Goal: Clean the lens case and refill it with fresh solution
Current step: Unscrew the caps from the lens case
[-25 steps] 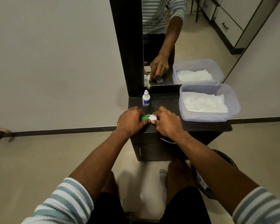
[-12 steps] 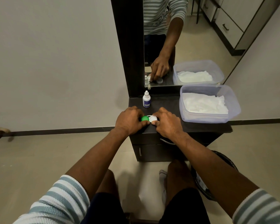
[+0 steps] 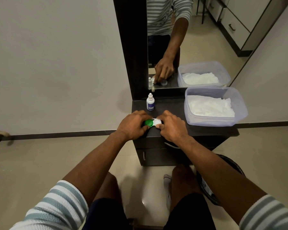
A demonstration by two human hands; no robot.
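Both hands are closing on the lens case (image 3: 153,122), which is lying near the front edge of the dark cabinet top (image 3: 171,107): the left hand (image 3: 131,126) is gripping the end with the green cap (image 3: 148,123), and the right hand (image 3: 172,127) is pinching the end with the white cap (image 3: 157,121). A small white bottle (image 3: 150,102) is standing upright just behind the hands, while a clear tub (image 3: 213,121) holding white tissue (image 3: 209,106) is sitting on the right of the top, apart from the case.
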